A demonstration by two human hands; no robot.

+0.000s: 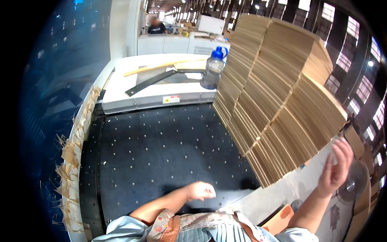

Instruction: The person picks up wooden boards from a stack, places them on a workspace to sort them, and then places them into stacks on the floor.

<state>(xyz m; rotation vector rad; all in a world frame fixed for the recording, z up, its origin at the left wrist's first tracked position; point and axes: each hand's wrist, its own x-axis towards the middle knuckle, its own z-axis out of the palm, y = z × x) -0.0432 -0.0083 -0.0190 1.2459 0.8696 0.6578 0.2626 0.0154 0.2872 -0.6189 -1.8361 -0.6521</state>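
My left hand point(200, 190) hovers over the near edge of a dark worktable point(149, 149) dotted with small pale studs; its fingers are curled in, with nothing visible in them. Raised at the right, my right hand point(338, 165) has its fingers loosely bent and apart, holding nothing. It is beside the near right corner of a tall stack of flat brown cardboard sheets point(278, 92), and I cannot tell whether it touches them. The stack covers the right side of the table and leans in the view.
Beyond the table, a white ledge point(117, 94) carries a blue-capped bottle point(213, 68), a black bar point(151, 82) and a yellow strip point(157, 66). Torn brown tape point(70, 157) lines the left edge. An orange piece point(279, 220) and a clear disc point(351, 185) are lower right. A person point(157, 28) is far back.
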